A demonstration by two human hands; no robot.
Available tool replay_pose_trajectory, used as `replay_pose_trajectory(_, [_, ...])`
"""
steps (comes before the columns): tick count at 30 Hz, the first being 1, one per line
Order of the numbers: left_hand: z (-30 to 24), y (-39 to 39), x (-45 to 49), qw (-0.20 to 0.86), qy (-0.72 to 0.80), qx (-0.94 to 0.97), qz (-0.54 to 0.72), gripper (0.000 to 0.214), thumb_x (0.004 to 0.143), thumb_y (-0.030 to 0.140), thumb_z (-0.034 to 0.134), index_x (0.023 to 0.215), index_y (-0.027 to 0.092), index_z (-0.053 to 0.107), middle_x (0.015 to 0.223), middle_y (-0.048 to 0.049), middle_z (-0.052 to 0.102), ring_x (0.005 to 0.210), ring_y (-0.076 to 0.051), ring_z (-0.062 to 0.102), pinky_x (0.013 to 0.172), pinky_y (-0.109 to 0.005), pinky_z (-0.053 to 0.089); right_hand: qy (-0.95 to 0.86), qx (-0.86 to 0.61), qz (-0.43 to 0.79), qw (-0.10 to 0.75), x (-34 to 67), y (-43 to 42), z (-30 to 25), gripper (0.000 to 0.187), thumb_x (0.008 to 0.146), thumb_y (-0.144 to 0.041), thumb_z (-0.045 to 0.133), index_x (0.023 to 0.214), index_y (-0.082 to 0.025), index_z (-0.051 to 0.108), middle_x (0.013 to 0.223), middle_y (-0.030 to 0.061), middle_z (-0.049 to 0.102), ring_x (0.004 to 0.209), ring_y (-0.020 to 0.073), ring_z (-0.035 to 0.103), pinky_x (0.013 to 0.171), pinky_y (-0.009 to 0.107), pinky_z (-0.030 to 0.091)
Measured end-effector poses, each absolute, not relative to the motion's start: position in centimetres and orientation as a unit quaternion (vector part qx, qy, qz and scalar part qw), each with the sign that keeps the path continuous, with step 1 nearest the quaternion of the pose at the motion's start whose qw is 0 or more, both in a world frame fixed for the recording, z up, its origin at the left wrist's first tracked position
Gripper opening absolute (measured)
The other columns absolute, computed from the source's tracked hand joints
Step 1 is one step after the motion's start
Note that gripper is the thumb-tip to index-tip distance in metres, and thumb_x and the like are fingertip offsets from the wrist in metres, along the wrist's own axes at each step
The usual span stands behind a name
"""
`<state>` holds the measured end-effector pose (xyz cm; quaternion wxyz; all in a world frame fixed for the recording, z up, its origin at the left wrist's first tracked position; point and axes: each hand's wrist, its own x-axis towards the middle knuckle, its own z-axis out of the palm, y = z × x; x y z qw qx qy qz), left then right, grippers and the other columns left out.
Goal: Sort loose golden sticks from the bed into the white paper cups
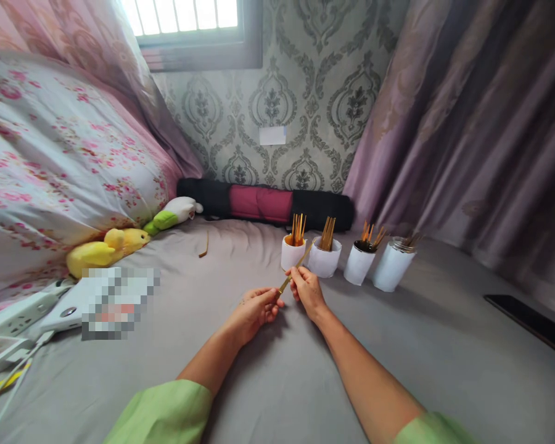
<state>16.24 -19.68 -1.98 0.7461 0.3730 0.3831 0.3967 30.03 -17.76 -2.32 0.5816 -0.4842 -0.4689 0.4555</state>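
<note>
Both hands pinch one thin golden-brown stick (pixel 284 285) above the grey sheet. My left hand (pixel 259 310) is closed on its lower end, and my right hand (pixel 309 293) grips it farther up. The stick's upper tip slants up to the right, toward the white-wrapped cups. Just beyond my hands stand a small cup (pixel 293 255) and a wider cup (pixel 324 261), each with several upright sticks. Farther right are a tilted cup (pixel 358 265) and a taller jar (pixel 393 268), also holding sticks. A single stick with a bent end (pixel 205 246) lies on the sheet.
A black and maroon roll (pixel 261 203) lies along the wall. Yellow (pixel 92 254) and green-white (pixel 173 213) plush toys sit at left, above a power strip (pixel 23 314), cables and a white box (pixel 81 302). A dark phone-like slab (pixel 530 320) lies far right.
</note>
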Motion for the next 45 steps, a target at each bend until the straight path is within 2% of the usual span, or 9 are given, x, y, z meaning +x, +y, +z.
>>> replay_pose_trajectory(16, [-1.7,-19.8,15.9,0.778,0.366,0.357,0.366,0.014,0.072,0.016,0.057,0.084,0.009,0.053,0.064,-0.0030,0.057,0.046,-0.004,0.048,0.043,-0.014,0.038,-0.453,-0.490,0.458,0.587,30.4,-18.0,-2.3,0.032,0.072,-0.048,0.048,0.072,-0.016,0.052,0.047,-0.0073,0.039,0.034,0.0039,0.029,0.030,0.017,0.021])
replay_pose_trajectory(31, [-1.6,-19.8,15.4,0.789,0.359,0.342,0.363,0.011,0.073,0.014,0.056,0.083,0.009,0.053,0.064,-0.0023,0.056,0.046,-0.003,0.047,0.043,-0.013,0.038,-0.391,-0.453,0.443,0.668,32.2,-17.4,-2.1,0.037,0.070,-0.052,0.049,0.073,-0.015,0.055,0.051,-0.0057,0.042,0.036,0.0036,0.032,0.029,0.016,0.023])
replay_pose_trajectory(45, [-2.1,-19.3,14.5,0.816,0.305,0.320,0.374,0.017,0.074,0.014,0.057,0.089,0.008,0.053,0.068,-0.0038,0.056,0.050,-0.003,0.048,0.046,-0.013,0.040,-0.331,-0.445,0.406,0.727,33.7,-17.1,-1.2,0.035,0.068,-0.050,0.054,0.071,-0.015,0.055,0.051,-0.0046,0.044,0.037,0.0037,0.035,0.029,0.015,0.025])
